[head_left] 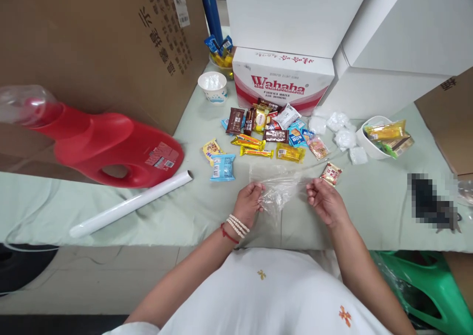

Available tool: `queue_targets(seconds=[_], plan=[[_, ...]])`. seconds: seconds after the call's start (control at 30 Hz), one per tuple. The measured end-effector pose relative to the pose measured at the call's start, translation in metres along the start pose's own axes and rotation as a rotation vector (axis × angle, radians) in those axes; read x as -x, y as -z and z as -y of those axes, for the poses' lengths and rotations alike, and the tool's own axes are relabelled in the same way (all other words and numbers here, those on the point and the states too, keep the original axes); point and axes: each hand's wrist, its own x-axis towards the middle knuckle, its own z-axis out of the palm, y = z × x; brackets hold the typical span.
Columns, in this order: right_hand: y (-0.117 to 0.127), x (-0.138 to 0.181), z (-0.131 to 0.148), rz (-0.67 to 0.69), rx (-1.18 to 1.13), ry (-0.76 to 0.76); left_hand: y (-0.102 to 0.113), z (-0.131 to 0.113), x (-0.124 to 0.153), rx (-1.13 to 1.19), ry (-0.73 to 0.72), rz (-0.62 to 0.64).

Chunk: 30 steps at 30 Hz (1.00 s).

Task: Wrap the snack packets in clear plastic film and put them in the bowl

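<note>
The left hand and right hand pinch 1 clear plastic bag at opposite sides, over the green cloth. Its long axis runs left to right; a crumpled part points toward the wearer. Beyond lie wrapped snacks, then 1 Wahaha carton.

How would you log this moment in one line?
left hand: grips clear plastic; right hand: grips its other side; wrapped snacks: on cloth, beyond hands
</note>
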Motion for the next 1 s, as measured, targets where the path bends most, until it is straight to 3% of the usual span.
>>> queue_targets(seconds=[0.2,0.3,0.43,0.6,0.7,0.83,0.93,1.0], plan=[[-0.026,0.015,-0.025,0.029,0.225,-0.153,-0.006,0.004,0.003,-0.104,-0.114,-0.002],[-0.031,0.022,-0.03,0.056,0.348,-0.145,0.003,-0.005,-0.002,-0.119,-0.048,-0.004],[-0.015,0.02,-0.017,0.122,0.375,-0.222,0.035,-0.03,-0.015,-0.169,0.14,0.072],[0.006,0.016,-0.005,0.139,0.249,-0.214,0.064,-0.049,-0.022,-0.205,0.175,0.062],[0.001,0.016,-0.011,0.126,0.173,-0.184,0.056,-0.043,-0.016,-0.234,0.099,0.032],[-0.013,0.015,-0.019,0.213,0.108,-0.205,0.035,-0.028,-0.012,-0.226,-0.087,-0.073],[-0.011,0.013,-0.017,0.18,0.019,-0.213,0.03,-0.028,-0.016,0.038,-0.04,-0.142],[-0.003,0.012,-0.011,0.132,-0.01,-0.217,0.036,-0.033,-0.019,0.117,0.032,-0.106]])
